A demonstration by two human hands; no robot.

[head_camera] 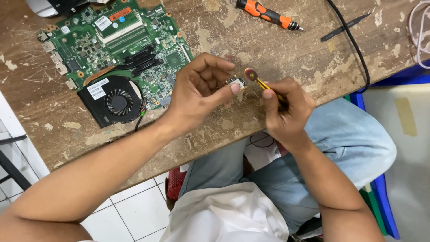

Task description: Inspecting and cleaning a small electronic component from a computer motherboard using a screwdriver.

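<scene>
A small silver-and-green circuit module is pinched between thumb and fingers of the left hand above the worn wooden table. A thin yellow-handled tool with a round red tip is gripped in the right hand, touching the module. A green laptop motherboard with black fan lies nearby on the left.

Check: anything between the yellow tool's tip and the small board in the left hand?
Nothing visible. The right hand holds the yellow tool with its round tip right beside the small board, which the left hand pinches above the table.

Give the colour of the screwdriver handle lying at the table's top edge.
Orange with black grip sections, on the screwdriver; head view.
</scene>
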